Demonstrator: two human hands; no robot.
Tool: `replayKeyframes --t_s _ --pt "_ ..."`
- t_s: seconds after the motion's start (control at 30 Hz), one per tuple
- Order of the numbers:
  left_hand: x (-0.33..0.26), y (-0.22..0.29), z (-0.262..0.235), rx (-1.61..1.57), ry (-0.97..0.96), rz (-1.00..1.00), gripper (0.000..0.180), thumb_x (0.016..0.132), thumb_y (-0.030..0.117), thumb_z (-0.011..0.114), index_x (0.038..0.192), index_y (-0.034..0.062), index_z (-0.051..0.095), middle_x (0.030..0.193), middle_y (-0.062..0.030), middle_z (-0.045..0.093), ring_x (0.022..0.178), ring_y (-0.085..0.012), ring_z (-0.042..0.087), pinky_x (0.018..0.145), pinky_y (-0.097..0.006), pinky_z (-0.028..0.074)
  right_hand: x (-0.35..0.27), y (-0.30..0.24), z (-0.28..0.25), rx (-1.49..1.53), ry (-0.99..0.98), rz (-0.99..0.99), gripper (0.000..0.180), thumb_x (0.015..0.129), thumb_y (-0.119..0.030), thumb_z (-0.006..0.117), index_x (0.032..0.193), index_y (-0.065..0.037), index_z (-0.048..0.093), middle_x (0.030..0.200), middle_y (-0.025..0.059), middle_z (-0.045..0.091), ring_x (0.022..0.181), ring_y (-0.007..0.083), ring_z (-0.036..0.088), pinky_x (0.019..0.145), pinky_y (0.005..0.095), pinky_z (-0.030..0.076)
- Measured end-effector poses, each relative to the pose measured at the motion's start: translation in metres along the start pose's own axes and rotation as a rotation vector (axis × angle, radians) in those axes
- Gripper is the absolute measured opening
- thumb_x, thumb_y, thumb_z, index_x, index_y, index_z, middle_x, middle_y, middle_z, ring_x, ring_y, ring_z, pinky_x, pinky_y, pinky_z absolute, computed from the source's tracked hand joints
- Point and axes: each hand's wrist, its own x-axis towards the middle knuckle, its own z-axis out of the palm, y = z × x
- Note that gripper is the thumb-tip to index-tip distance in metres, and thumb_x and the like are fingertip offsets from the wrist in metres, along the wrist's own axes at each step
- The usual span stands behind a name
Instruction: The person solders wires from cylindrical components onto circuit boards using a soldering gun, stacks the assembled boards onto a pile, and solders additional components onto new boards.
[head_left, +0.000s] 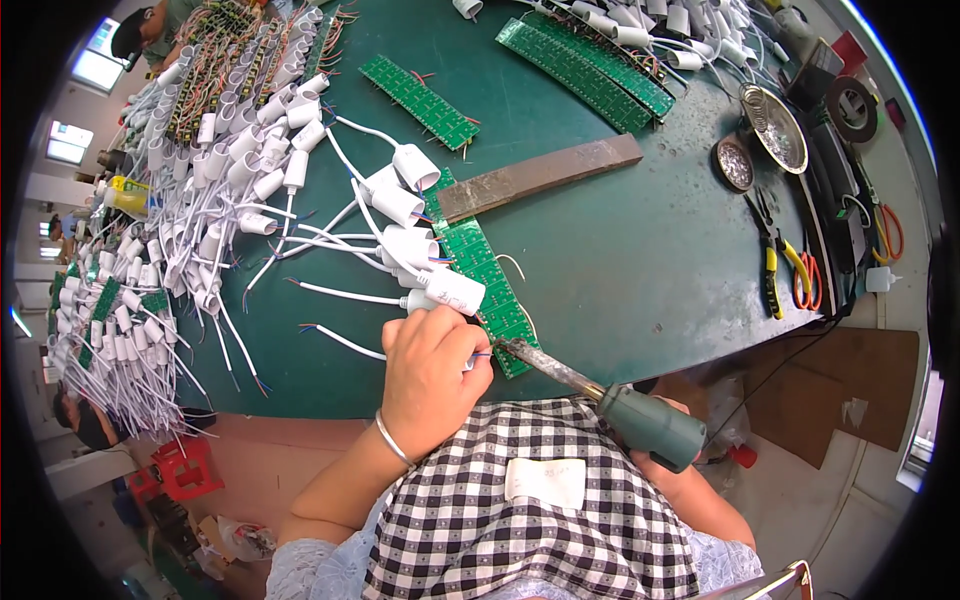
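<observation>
My left hand is closed in a pinch at the near end of a long green circuit board strip. Thin wire ends poke out between its thumb and finger. A white plastic sleeve with a cable lies just above its knuckles. My right hand, mostly hidden behind the handle, grips a soldering iron with a green handle. The iron's dark tip meets the board beside my left fingertips. More white sleeves on cables lie along the board's left edge. A brown flat bar rests across its far end.
Piles of white sleeves with cables cover the left side. Other circuit boards lie farther back. To the right are pliers, orange-handled scissors, a small round tin and a metal bowl. A person sits at far left.
</observation>
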Motion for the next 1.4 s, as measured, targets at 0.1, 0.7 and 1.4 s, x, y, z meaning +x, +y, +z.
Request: replayKeyframes --t_s 0.1,0.7,1.4 --pt "0.001 0.001 -0.002 0.002 -0.022 -0.011 0.013 0.067 0.008 0.066 0.075 0.0121 0.058 0.079 -0.0010 0.050 0.076 -0.0220 0.049 0.072 -0.036 0.031 -0.001 0.001 -0.003 -0.076 -0.089 0.014 0.033 0.069 -0.005 0.070 0.102 -0.003 0.065 0.097 0.0113 0.065 0.085 0.0273 0.063 0.075 0.0346 0.049" --pt "0.006 0.005 -0.006 0.047 -0.079 -0.028 0.012 0.066 0.008 0.066 0.074 0.0104 0.058 0.079 -0.0026 0.051 0.076 -0.0231 0.049 0.073 -0.036 0.031 -0.013 0.005 -0.006 0.127 0.004 0.199 0.030 0.081 -0.021 0.065 0.100 0.001 0.063 0.089 0.0119 0.065 0.077 0.0249 0.063 0.072 0.0341 0.049" --pt "-0.003 -0.017 -0.015 -0.475 -0.102 -0.036 0.021 0.072 0.004 0.070 0.090 0.0040 0.059 0.092 -0.0111 0.059 0.084 -0.0274 0.060 0.074 -0.034 0.049 -0.024 0.019 0.000 0.257 0.023 0.250 0.043 0.086 -0.028 0.063 0.114 0.005 0.057 0.092 0.0103 0.064 0.071 0.0190 0.066 0.066 0.0299 0.052"
